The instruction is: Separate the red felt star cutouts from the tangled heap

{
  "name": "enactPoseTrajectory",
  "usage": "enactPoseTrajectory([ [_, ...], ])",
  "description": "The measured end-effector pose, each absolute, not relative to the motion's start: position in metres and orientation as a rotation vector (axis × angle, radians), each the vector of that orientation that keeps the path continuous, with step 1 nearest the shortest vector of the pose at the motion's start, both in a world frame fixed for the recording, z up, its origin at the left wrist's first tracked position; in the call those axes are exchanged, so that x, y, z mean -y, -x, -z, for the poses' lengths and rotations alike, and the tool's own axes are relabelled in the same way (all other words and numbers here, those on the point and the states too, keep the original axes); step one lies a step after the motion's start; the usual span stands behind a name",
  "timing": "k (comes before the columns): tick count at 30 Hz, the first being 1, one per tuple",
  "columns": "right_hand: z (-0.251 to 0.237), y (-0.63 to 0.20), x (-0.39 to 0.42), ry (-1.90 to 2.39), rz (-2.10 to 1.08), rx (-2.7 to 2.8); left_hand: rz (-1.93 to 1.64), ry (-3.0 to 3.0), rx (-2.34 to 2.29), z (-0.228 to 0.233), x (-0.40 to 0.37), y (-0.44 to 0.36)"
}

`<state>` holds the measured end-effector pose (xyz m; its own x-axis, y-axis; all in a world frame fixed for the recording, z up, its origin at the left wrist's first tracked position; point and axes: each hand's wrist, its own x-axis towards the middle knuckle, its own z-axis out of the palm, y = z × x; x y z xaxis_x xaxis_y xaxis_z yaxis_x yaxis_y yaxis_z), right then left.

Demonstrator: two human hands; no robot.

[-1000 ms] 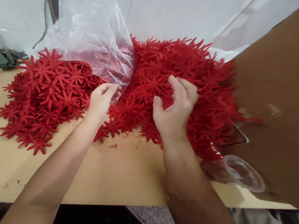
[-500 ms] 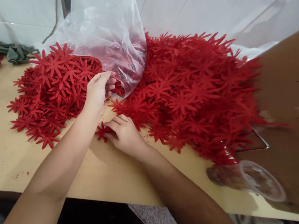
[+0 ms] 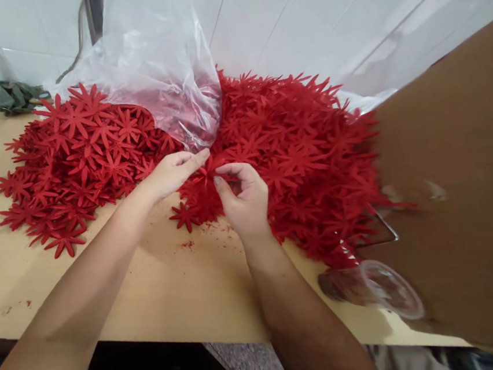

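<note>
Since half a second ago our right hand (image 3: 245,199) has risen from the tan wooden table (image 3: 173,285) to frame centre, pinching a red star-shaped felt cutout (image 3: 210,174) off the heap's edge. Left hand (image 3: 171,172), fingers extended, steadies it there, beneath the clear plastic bag (image 3: 161,71).

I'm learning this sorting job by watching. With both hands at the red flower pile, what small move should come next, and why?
Probably lift the right hand a little to draw one red flower clear of the pile. Its thumb and forefinger pinch at a petal where the pile meets the plastic bag, and the left hand has its fingertips on the same spot, seemingly steadying it.
</note>
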<state>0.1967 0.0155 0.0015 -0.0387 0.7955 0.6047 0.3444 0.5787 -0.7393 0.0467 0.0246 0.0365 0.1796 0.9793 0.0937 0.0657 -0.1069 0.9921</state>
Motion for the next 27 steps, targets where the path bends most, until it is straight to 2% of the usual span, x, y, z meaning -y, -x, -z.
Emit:
enactPoseTrajectory([
  [3, -0.002, -0.199, -0.02, 0.973, -0.479, 1.559, -0.989, -1.481, -0.993, -0.034, -0.022, -0.051],
  [7, 0.0, -0.198, -0.021, 1.004, -0.467, 1.606, -1.131, -1.437, -1.038, -0.023, -0.027, -0.057],
  [14, -0.021, -0.225, 0.015, 1.185, 0.048, 1.839, -1.298, -1.357, -1.085, -0.028, -0.034, -0.055],
  [20, -0.048, -0.327, 0.079, 1.579, 0.412, 1.822, -1.395, -1.24, -0.955, -0.044, -0.029, -0.057],
  [24, -0.029, -0.377, 0.099, 1.928, 0.516, 2.046, -1.421, -1.218, -0.929, -0.047, -0.025, -0.059],
  [27, -0.012, -0.38, 0.099, 2.139, 0.608, 2.2, -1.432, -1.183, -0.928, -0.048, -0.024, -0.058],
])
